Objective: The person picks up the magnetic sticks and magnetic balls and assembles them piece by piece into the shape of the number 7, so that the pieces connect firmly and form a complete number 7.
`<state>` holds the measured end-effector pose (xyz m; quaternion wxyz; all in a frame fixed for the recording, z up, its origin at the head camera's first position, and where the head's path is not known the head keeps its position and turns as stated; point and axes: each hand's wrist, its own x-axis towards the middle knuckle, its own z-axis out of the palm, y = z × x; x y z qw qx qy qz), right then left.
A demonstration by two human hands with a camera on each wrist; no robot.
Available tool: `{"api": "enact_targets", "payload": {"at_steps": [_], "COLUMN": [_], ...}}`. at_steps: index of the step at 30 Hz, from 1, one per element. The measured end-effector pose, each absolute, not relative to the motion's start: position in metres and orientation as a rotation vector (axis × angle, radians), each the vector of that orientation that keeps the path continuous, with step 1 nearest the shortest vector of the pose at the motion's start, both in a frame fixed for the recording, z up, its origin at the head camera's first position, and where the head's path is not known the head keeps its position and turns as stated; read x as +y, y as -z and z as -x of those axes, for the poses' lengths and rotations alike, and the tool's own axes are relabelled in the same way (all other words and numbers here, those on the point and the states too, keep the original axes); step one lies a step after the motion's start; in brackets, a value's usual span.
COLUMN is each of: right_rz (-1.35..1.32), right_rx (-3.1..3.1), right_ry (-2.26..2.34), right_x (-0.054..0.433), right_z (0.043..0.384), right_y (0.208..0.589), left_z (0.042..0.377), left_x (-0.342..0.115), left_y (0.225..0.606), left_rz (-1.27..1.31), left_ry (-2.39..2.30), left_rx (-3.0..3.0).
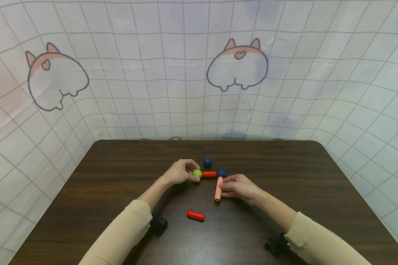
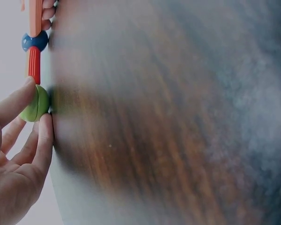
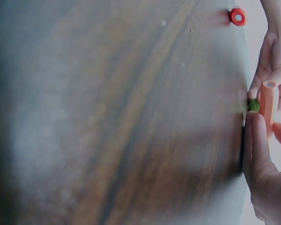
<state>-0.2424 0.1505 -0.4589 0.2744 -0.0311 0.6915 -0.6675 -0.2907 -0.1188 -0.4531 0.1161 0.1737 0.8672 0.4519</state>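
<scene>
The left hand pinches a glossy green ball between thumb and fingers on the dark, wood-grained desk. A short, smooth red rod lies between that ball and a shiny blue ball, touching both in a straight row. The right hand holds a matte orange rod in curled fingers, its far end at the blue ball; in the right wrist view the rod's end shows a round face. A second blue ball sits just behind the row, and a second red rod, rounded like a capsule, lies apart nearer the person. No writing is readable on any piece.
</scene>
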Motion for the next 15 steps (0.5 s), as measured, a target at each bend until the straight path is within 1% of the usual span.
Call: {"api": "enact_targets", "payload": {"at_steps": [15], "right_rz": [0.041], "right_rx": [1.866], "right_ry": [1.795], "right_x": [0.1434], "right_z": [0.2445], "right_y": [0.4567], "left_z": [0.2930], "left_x": [-0.1174], "left_y": [0.4554], "left_rz": [-0.492], "left_ry": [-1.279], "left_rx": [2.568]}}
